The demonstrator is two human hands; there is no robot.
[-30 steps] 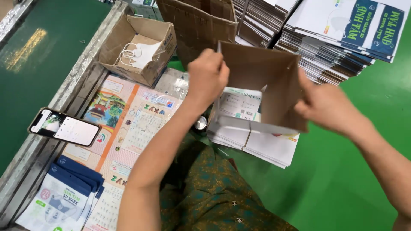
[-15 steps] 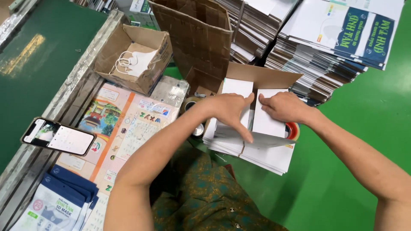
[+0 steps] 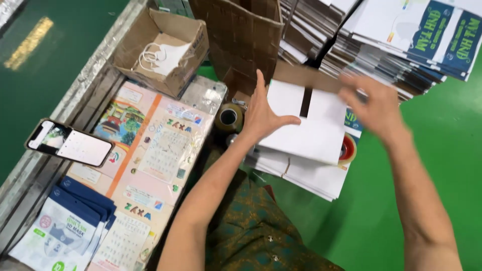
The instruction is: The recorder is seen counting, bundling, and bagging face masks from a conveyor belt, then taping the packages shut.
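Green floor, cluttered bench. Left hand presses flat and open on white box; right hand hovers spread, holding nothing (blurred). Unpinned flaps could spring up, and box may slide off flat stack beneath.

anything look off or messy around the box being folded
Mostly tidy. The white box under the left hand has its two top flaps apart, a dark gap between them. The phone lies askew over the table's edge. The right hand is blurred, so its grip is unclear.
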